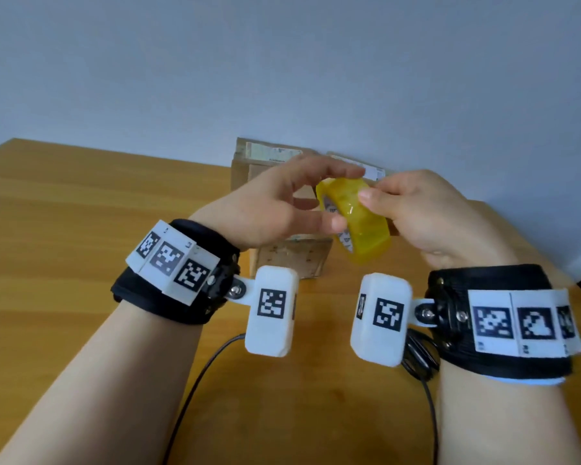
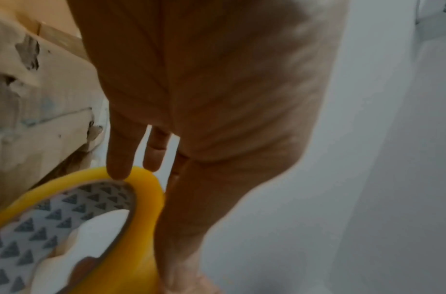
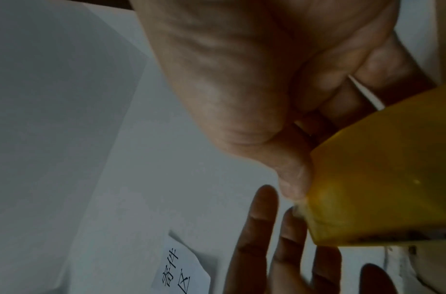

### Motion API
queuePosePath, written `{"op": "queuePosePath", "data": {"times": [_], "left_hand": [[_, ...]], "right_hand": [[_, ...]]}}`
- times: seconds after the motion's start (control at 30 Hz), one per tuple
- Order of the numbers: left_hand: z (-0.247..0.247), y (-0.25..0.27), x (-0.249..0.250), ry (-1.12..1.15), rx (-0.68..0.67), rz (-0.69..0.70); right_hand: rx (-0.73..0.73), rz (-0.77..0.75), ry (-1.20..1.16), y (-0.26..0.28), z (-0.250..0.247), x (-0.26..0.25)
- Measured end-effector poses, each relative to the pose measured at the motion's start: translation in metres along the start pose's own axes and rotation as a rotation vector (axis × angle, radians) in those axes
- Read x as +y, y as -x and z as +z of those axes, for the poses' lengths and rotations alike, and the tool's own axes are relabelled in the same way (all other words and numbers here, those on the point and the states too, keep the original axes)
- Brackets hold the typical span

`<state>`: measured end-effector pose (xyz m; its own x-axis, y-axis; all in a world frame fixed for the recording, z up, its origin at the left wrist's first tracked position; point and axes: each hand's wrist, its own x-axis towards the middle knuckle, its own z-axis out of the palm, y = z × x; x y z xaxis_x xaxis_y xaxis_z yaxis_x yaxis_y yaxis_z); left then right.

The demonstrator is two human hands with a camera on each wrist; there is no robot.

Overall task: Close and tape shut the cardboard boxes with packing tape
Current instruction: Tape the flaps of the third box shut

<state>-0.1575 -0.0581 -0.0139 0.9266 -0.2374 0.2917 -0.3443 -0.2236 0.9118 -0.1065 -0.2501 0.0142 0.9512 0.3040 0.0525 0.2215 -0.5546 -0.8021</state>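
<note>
A yellow tape roll (image 1: 359,223) is held in the air over a worn cardboard box (image 1: 289,260) on the wooden table (image 1: 81,213). My right hand (image 1: 379,209) grips the roll, thumb on its outer face, fingers curled behind it. My left hand (image 1: 346,198) reaches across from the left with straight fingers: the thumb lies against the roll's side and a fingertip (image 2: 118,171) touches its yellow rim (image 2: 146,199). The roll's patterned core shows in the left wrist view. In the right wrist view the roll (image 3: 380,179) fills the right side. The box top is mostly hidden by my hands.
The box (image 2: 53,89) has torn, peeling paper and a white printed label (image 3: 176,266) on a flap. It stands near the table's far edge against a pale wall (image 1: 282,62). Black cables (image 1: 195,380) trail over the near table. Bare wood lies left and front.
</note>
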Motion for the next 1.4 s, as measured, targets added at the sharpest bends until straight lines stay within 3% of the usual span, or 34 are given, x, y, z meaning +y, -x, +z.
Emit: {"op": "queuePosePath", "data": {"times": [0.27, 0.43, 0.6, 0.87, 1.13, 1.2, 1.33, 1.4], "left_hand": [[-0.004, -0.010, -0.013, -0.168, 0.368, 0.039], [-0.007, -0.009, -0.013, -0.030, 0.437, -0.027], [-0.010, -0.009, -0.013, 0.070, 0.523, -0.051], [-0.016, -0.004, -0.006, 0.039, 0.573, -0.042], [-0.031, 0.001, -0.001, 0.184, 0.683, -0.090], [-0.036, 0.004, -0.001, 0.190, 0.692, -0.103], [-0.039, 0.005, 0.002, 0.262, 0.655, -0.123], [-0.040, 0.004, 0.002, 0.312, 0.623, -0.133]], "right_hand": [[0.052, -0.146, -0.099, -0.015, 0.025, -0.002], [0.033, -0.191, -0.132, -0.017, 0.030, -0.005], [-0.128, -0.260, -0.083, -0.015, 0.034, -0.006], [-0.090, -0.345, 0.213, -0.016, 0.033, -0.013], [-0.161, -0.411, 0.465, -0.015, 0.059, -0.018], [-0.084, -0.431, 0.459, -0.016, 0.063, -0.015], [0.301, -0.552, 0.410, -0.022, 0.057, -0.009], [0.409, -0.575, 0.319, -0.029, 0.052, -0.006]]}}
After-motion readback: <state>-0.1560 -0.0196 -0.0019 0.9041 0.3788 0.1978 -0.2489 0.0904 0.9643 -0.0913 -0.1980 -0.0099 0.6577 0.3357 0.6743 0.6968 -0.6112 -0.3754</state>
